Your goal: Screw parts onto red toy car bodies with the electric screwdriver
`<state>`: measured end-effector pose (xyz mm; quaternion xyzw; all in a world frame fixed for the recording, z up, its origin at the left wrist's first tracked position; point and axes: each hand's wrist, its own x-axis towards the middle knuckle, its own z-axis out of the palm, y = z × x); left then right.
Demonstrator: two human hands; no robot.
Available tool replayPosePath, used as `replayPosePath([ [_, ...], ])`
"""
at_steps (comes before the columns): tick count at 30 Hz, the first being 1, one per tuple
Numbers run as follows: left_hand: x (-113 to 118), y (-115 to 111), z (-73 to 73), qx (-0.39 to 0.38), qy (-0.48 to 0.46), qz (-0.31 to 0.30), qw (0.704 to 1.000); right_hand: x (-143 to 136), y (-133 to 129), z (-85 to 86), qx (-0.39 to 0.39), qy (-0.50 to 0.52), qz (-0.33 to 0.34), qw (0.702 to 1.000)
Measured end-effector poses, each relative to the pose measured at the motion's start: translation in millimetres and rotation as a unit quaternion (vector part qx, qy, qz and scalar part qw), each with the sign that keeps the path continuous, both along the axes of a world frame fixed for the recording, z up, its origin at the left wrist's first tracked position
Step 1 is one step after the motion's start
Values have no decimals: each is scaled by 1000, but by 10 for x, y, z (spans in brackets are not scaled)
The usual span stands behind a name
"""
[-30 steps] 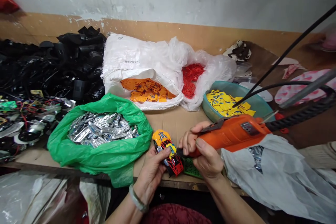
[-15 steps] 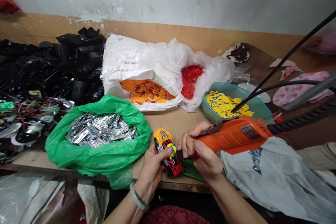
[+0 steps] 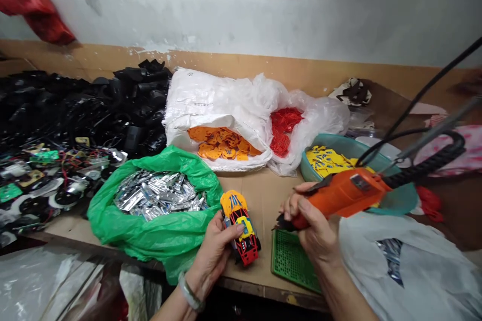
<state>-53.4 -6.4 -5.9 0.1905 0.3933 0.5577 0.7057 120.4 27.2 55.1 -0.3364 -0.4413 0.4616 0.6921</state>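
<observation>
My left hand (image 3: 216, 243) is closed round a toy car (image 3: 240, 225) with an orange hood, a yellow middle piece and a red frame at the rear. The thumb lies across the car's side near the yellow piece. In my right hand (image 3: 312, 220) is an orange electric screwdriver (image 3: 341, 195), tilted with its dark tip toward the lower left. That tip is apart from the car, above the edge of a green perforated tray (image 3: 293, 262). A black cable and a thick hose run from the tool's back end to the upper right.
A green bag (image 3: 150, 241) of silvery parts stands at left. Behind are a white sack (image 3: 211, 90) of orange pieces, a clear bag (image 3: 324, 110) of red ones and a teal basin (image 3: 311, 173) of yellow ones. Black parts (image 3: 86, 110) and wired motors (image 3: 48, 180) are heaped at far left.
The screwdriver has moved right, away from the toy car, uncovering more of the green tray. My left hand still holds the car. The camera view has tilted up and shifted left.
</observation>
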Motion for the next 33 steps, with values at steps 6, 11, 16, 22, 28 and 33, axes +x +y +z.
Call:
replayPosePath([
  [6,-150,-11,67,45,-33,3,998,166,28,-40,21,-183,-228,956],
  [11,-160,-21,37,55,-63,-1,996,-201,-366,-395,11,-341,-135,930],
  [16,-152,8,66,53,-82,19,995,-550,-449,-620,12,-466,13,885],
  [22,-229,0,35,-29,-99,110,989,-618,-305,-530,3,-450,47,892],
  [28,-293,-55,78,8,-16,37,999,-669,-272,-481,-67,-417,92,902],
  [33,-307,-59,101,34,61,34,997,-686,-233,-456,-98,-401,127,902],
])
